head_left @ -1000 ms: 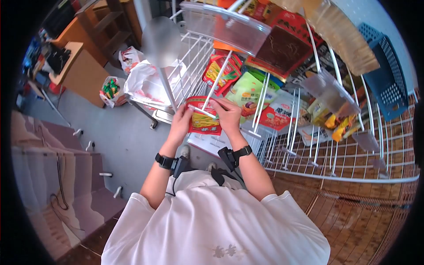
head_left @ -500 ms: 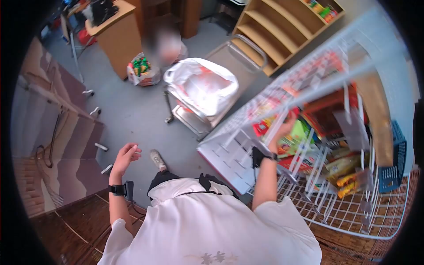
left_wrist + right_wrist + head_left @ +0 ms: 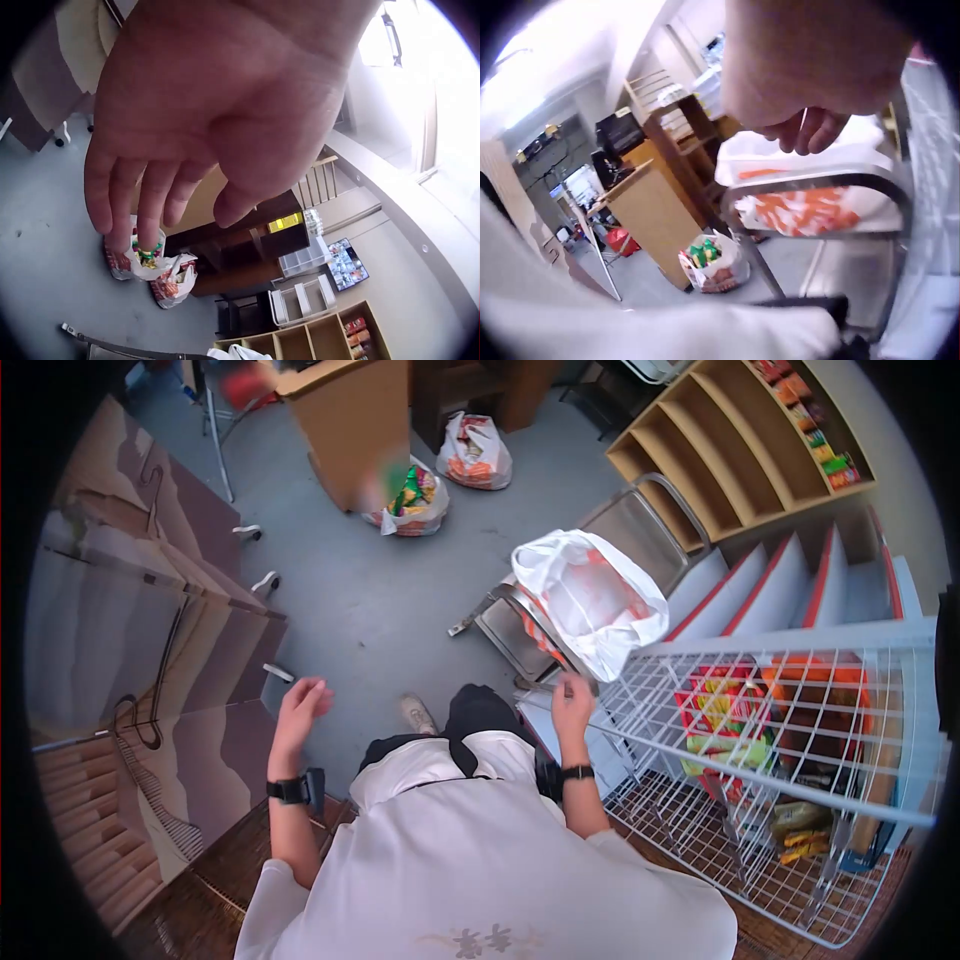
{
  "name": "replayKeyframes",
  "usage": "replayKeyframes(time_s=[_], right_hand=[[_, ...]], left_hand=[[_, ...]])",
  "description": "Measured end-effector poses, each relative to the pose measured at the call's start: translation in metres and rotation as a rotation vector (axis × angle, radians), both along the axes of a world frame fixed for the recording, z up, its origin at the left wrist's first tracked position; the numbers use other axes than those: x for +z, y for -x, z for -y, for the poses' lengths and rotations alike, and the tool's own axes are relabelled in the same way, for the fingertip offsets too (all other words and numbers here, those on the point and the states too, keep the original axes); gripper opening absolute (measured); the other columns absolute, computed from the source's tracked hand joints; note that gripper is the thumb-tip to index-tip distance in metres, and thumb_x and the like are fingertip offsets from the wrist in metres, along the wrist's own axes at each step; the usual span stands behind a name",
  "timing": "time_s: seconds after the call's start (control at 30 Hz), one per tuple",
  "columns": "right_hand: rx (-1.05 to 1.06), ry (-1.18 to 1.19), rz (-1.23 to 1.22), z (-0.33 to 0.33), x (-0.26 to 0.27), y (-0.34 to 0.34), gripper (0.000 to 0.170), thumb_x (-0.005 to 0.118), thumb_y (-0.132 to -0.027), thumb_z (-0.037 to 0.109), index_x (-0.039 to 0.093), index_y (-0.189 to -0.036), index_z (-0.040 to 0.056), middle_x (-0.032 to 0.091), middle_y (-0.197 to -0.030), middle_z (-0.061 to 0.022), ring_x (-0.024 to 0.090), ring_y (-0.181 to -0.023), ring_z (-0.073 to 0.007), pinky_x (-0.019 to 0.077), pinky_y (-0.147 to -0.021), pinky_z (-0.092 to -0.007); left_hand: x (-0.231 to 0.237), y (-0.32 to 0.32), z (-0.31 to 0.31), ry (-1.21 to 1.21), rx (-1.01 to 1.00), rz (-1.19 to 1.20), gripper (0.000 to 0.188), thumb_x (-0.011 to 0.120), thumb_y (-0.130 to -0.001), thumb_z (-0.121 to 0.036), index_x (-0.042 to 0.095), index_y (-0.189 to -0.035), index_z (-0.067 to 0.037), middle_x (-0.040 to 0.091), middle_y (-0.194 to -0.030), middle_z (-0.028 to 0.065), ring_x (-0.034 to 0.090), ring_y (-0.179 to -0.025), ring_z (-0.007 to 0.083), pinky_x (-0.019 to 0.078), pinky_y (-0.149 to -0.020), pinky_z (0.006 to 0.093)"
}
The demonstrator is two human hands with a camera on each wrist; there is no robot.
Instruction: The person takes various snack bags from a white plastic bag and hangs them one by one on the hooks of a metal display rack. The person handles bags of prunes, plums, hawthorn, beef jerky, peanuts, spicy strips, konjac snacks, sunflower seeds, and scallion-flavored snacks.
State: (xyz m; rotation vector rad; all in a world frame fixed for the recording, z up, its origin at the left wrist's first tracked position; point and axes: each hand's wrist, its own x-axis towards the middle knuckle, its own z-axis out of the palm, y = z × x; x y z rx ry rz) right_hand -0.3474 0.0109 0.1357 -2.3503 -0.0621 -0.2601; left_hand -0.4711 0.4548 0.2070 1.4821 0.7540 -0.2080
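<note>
My left hand (image 3: 303,710) hangs in the air over the grey floor, apart from everything. In the left wrist view its fingers (image 3: 154,191) are loosely bent with nothing in them. My right hand (image 3: 573,705) is at the near side of a metal trolley (image 3: 515,630), close to the white plastic bag (image 3: 548,550) lying on it with its mouth spread. Loosely curled fingers (image 3: 823,131) overlap the bag in the right wrist view and show nothing held. Red and green food packets (image 3: 715,705) are in the white wire rack (image 3: 690,840) on my right.
Two filled plastic bags (image 3: 478,455) stand on the floor beside a wooden desk (image 3: 350,430). A wooden shelf unit (image 3: 690,450) with goods at its right end is behind the trolley. A patterned panel (image 3: 180,660) on casters stands on my left.
Both hands held a red food packet at the rack; the left hand let go and moved left. The right hand came out of the rack without the packet, and the view turned towards the trolley.
</note>
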Motion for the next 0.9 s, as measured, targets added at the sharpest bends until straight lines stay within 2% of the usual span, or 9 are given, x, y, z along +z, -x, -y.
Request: replayKeyframes(time_s=[0.23, 0.33, 0.4, 0.47, 0.5, 0.53, 0.67, 0.8, 0.9], right_hand=[[-0.367, 0.07, -0.102, -0.083, -0.049, -0.213, 0.062, 0.069, -0.072, 0.021, 0.045, -0.124, -0.0026, 0.059, -0.106, -0.0259, 0.058, -0.097, -0.0403, 0.0445, -0.088, -0.0427], [-0.229, 0.02, -0.279, -0.115, -0.058, -0.267, 0.062, 0.06, -0.073, 0.011, 0.039, -0.13, -0.0027, 0.058, -0.108, -0.0278, 0.057, -0.099, -0.0417, 0.0453, -0.086, -0.0422], [-0.159, -0.038, -0.063, -0.164, -0.061, -0.29, 0.062, 0.051, -0.073, 0.002, 0.037, -0.133, 0.0003, 0.058, -0.105, -0.0293, 0.059, -0.094, -0.0419, 0.0462, -0.082, -0.0441], [0.02, 0.027, -0.389, -0.233, -0.02, -0.308, 0.061, 0.047, -0.073, -0.001, 0.038, -0.134, 0.004, 0.059, -0.099, -0.0292, 0.059, -0.086, -0.0413, 0.0467, -0.076, -0.0462], [0.221, -0.01, -0.264, -0.266, -0.022, -0.312, 0.06, 0.046, -0.075, -0.001, 0.039, -0.134, 0.0079, 0.06, -0.093, -0.0275, 0.059, -0.08, -0.0408, 0.0466, -0.071, -0.0469], [0.387, -0.007, -0.449, -0.298, 0.001, -0.315, 0.061, 0.046, -0.074, -0.003, 0.04, -0.134, 0.0098, 0.061, -0.092, -0.0255, 0.058, -0.079, -0.0418, 0.047, -0.07, -0.0462], [1.09, -0.126, -0.512, -0.379, 0.026, -0.318, 0.058, 0.053, -0.077, 0.002, 0.04, -0.134, 0.0091, 0.059, -0.102, -0.029, 0.058, -0.094, -0.041, 0.0467, -0.081, -0.044], [1.14, -0.129, -0.71, -0.397, 0.029, -0.36, 0.056, 0.061, -0.078, 0.013, 0.042, -0.131, 0.0056, 0.059, -0.104, -0.0267, 0.057, -0.1, -0.0395, 0.0451, -0.085, -0.0429], [1.064, -0.339, -0.656, -0.378, -0.014, -0.39, 0.061, 0.068, -0.079, 0.022, 0.042, -0.13, 0.0008, 0.058, -0.114, -0.0203, 0.061, -0.1, -0.0292, 0.0473, -0.088, -0.0352]], left_hand=[[0.001, -0.111, -0.002, -0.109, -0.245, 0.14, 0.031, 0.053, -0.091, -0.026, 0.055, -0.107, 0.001, 0.061, -0.092, 0.0066, 0.057, -0.08, 0.0143, 0.0452, -0.074, 0.0273], [0.001, -0.149, -0.011, -0.1, -0.391, 0.14, 0.035, 0.054, -0.091, -0.028, 0.055, -0.11, 0.001, 0.061, -0.093, 0.0076, 0.057, -0.083, 0.015, 0.0453, -0.074, 0.0281], [0.007, -0.179, -0.018, -0.062, -0.458, 0.027, 0.04, 0.055, -0.09, -0.032, 0.054, -0.114, 0.0, 0.06, -0.096, 0.0088, 0.057, -0.086, 0.0161, 0.0456, -0.076, 0.0283], [0.008, -0.216, -0.025, -0.016, -0.422, -0.008, 0.048, 0.056, -0.089, -0.037, 0.05, -0.12, 0.0, 0.06, -0.1, 0.0101, 0.057, -0.088, 0.0176, 0.0458, -0.077, 0.0284], [0.009, -0.238, -0.025, 0.03, -0.237, -0.023, 0.051, 0.056, -0.088, -0.038, 0.048, -0.122, 0.0, 0.059, -0.102, 0.011, 0.057, -0.089, 0.0187, 0.0461, -0.077, 0.0293], [0.008, -0.262, -0.026, 0.07, -0.056, -0.033, 0.054, 0.057, -0.088, -0.039, 0.046, -0.124, 0.0, 0.059, -0.103, 0.012, 0.057, -0.09, 0.0197, 0.0463, -0.077, 0.0301], [-0.019, -0.356, -0.047, 0.055, 0.097, -0.025, 0.056, 0.059, -0.087, -0.038, 0.044, -0.124, 0.001, 0.058, -0.104, 0.0121, 0.056, -0.093, 0.02, 0.0468, -0.076, 0.0319], [-0.089, -0.401, -0.107, 0.111, 0.269, -0.031, 0.045, 0.06, -0.086, -0.026, 0.049, -0.12, 0.003, 0.06, -0.103, 0.0115, 0.058, -0.091, 0.0188, 0.0465, -0.074, 0.0319], [-0.136, -0.414, -0.148, 0.053, 0.31, -0.074, 0.04, 0.059, -0.086, -0.019, 0.051, -0.118, 0.002, 0.061, -0.102, 0.0121, 0.059, -0.088, 0.0182, 0.0462, -0.075, 0.0321]])
